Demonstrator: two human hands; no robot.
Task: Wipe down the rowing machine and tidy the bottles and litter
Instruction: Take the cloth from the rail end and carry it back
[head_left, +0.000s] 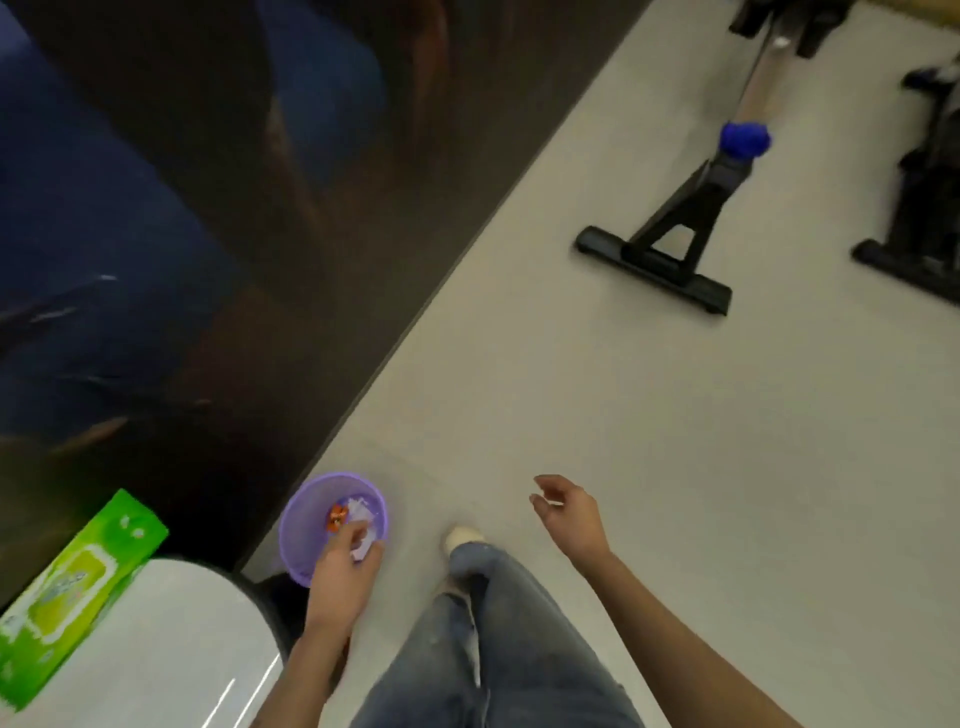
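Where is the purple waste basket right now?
In the head view, the purple waste basket stands on the pale floor at lower left, beside the dark wall base. The left hand reaches over its near rim, and a white table sits just left.

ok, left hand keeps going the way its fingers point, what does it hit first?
Most likely the litter inside the purple bin: the left hand reaches over the rim, fingers angled down into it. Depth is unclear, so the bin's inner wall could come first.

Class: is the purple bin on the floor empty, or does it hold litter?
It holds litter: white and orange scraps show inside the bin, where the left hand reaches.
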